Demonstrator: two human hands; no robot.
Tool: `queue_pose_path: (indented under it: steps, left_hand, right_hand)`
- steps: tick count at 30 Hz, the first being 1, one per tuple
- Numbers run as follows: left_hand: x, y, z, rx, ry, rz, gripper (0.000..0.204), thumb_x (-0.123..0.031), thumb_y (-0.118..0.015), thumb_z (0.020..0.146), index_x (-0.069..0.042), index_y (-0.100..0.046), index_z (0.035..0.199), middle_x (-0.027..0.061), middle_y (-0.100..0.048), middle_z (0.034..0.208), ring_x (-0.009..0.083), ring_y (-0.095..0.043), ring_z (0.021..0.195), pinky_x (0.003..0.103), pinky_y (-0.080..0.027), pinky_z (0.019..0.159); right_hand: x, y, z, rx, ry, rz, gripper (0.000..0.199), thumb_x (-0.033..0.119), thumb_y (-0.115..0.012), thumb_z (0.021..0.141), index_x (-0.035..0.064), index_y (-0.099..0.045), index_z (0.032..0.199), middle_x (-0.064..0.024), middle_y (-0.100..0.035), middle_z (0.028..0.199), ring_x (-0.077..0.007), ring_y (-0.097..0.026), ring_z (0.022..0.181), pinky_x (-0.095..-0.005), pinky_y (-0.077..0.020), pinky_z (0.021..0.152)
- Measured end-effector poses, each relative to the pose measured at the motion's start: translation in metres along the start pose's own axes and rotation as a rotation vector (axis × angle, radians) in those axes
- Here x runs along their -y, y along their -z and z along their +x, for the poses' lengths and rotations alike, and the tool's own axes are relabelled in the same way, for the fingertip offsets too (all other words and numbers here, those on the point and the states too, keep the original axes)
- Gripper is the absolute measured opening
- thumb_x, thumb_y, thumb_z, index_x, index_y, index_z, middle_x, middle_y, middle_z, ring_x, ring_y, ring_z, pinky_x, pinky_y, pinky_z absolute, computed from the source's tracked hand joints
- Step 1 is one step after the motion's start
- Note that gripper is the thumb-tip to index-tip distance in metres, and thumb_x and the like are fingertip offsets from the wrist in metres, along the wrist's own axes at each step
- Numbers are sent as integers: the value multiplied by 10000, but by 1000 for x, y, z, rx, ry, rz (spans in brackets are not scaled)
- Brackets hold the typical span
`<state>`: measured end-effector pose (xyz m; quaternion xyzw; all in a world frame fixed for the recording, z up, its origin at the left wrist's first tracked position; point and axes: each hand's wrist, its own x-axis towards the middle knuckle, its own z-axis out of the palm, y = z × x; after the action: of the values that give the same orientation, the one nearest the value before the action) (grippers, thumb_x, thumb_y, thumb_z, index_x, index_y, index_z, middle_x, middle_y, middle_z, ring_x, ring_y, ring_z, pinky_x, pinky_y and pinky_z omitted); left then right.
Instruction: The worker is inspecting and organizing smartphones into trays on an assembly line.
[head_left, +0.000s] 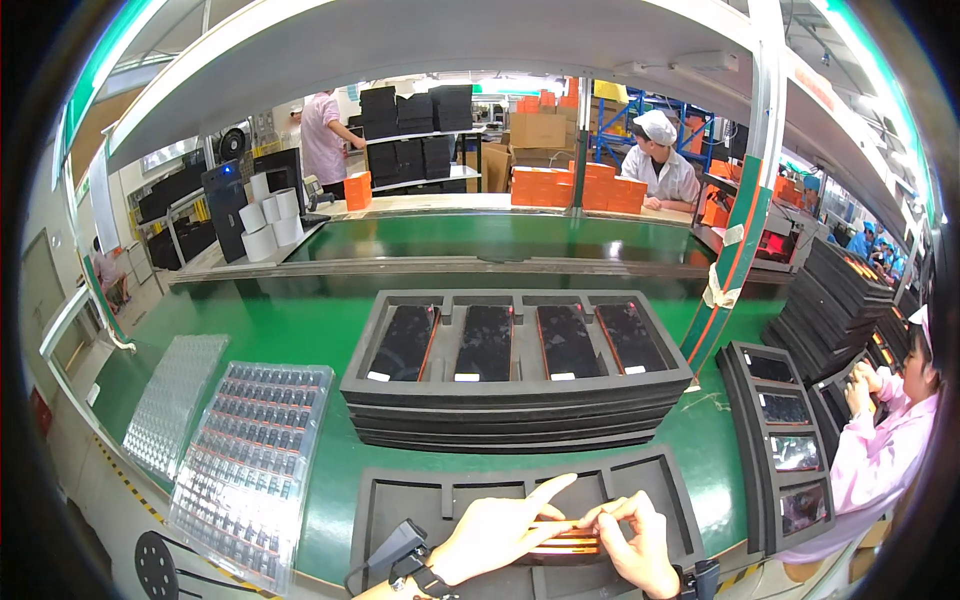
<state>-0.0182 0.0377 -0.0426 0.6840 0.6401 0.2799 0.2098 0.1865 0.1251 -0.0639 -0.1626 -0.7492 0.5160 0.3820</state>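
Pinching one thin dark phone-like slab (565, 535) between left hand (500, 535) and right hand (640, 540) at six o'clock, over empty foam tray (400, 500). At twelve o'clock, stacked trays (515, 400), top already filled with four; near tray entirely unfilled.

Being mostly covered by the left hand (497, 532) and right hand (640, 540): a thin orange-edged piece (568, 541). Being cut off at the lower edge: both wrists, the foam tray (400, 500).
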Motion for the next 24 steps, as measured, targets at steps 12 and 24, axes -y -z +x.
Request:
queue_pose_path:
  steps: [12,24]
  left_hand:
    - [10,-10,-2,-50,-62,-45,436,-295,-558,958,-209,-536,1385,17,-745,954,217,-712,760,294,-561,684]
    - [7,-6,-4,-31,-42,-63,405,-319,-546,968,-208,-554,1358,11,-748,958,215,-711,760,303,-560,675]
  right_hand:
    - [17,-4,-10,-60,358,-561,246,-9,-795,748,44,-658,946,-113,-666,830,-276,-645,735,-356,-509,666]
    - [15,-4,-29,-34,421,-805,298,115,-821,683,104,-730,966,-100,-656,1158,-306,-611,946,-406,-490,799]
